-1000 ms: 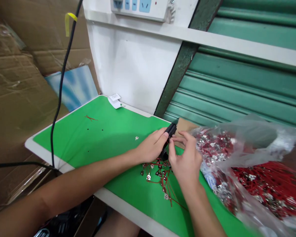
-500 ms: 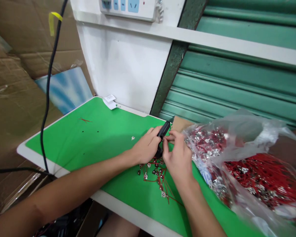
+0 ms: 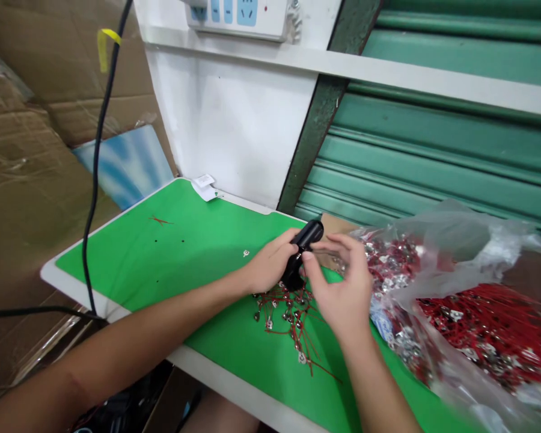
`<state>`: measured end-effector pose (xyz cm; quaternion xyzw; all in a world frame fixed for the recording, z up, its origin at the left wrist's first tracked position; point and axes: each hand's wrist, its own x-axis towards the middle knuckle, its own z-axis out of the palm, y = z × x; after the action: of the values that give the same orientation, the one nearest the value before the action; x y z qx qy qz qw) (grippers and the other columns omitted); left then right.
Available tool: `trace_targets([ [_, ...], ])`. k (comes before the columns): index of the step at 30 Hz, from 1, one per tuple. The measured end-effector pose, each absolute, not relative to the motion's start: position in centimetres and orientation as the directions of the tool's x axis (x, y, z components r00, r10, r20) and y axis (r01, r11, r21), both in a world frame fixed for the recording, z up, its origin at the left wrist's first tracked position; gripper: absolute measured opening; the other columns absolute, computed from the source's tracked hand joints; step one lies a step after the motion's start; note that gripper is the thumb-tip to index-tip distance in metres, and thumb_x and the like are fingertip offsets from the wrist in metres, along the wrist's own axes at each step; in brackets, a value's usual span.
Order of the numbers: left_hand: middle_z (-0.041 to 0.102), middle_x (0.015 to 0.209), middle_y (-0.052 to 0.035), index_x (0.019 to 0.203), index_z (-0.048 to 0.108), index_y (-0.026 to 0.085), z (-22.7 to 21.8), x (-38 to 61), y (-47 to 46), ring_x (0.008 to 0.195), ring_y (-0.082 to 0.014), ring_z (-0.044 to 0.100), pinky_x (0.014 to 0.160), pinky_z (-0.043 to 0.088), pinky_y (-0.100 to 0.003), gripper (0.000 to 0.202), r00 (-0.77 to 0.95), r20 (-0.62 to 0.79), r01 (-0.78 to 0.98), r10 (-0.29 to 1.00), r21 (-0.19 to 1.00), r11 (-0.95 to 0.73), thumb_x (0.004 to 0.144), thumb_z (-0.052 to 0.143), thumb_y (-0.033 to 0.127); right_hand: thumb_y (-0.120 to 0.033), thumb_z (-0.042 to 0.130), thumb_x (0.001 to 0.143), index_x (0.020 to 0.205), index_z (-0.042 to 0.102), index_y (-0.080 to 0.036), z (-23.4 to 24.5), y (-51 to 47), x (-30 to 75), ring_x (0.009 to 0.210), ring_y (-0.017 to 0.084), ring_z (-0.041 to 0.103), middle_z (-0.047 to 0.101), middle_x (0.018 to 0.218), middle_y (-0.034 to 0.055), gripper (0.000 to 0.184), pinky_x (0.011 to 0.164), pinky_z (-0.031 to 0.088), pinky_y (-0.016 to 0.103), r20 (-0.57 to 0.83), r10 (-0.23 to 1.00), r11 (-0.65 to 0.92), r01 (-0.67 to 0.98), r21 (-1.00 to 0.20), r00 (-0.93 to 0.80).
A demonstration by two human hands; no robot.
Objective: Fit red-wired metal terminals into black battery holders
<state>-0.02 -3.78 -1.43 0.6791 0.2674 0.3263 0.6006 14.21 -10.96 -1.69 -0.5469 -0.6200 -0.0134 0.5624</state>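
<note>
My left hand (image 3: 268, 263) grips a black elongated part (image 3: 303, 246) over the green mat (image 3: 193, 252), its far end tilted up. My right hand (image 3: 342, 285) is beside it, thumb and forefinger pinched at the part's side; whether they hold a small piece is hidden. A loose bunch of thin red wires with silver terminals (image 3: 288, 316) lies on the mat just below both hands. One single silver terminal (image 3: 246, 254) lies left of my left hand.
A clear plastic bag (image 3: 460, 288) full of red wires and terminals fills the right side. Cardboard piece (image 3: 331, 224) behind the hands. A black cable (image 3: 94, 174) hangs at left beside cardboard boxes (image 3: 22, 180). A power strip (image 3: 238, 15) sits on the white wall; paper slip (image 3: 205, 183) at the mat's far edge.
My left hand has raised and tilted the black part's far end upward. My right hand shifted slightly right and its outer fingers spread. The camera view drifted a little.
</note>
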Motion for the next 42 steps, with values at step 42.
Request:
trace_targets([
  [42,0.055,0.125,-0.0092,0.133,0.043,0.015,-0.8,-1.1,-3.6,0.118,-0.0193,0.052,0.116,0.042,-0.039,0.040,0.775,0.158,-0.023,0.612,0.975,-0.223,0.096,0.044,0.030,-0.025,0.068,0.089,0.149,0.043,-0.023,-2.0,-10.8,14.9,0.102,0.022,0.076,0.065,0.140,0.0176,0.065,0.084,0.065,0.038,0.387,0.907,0.329,0.292,-0.898,0.167],
])
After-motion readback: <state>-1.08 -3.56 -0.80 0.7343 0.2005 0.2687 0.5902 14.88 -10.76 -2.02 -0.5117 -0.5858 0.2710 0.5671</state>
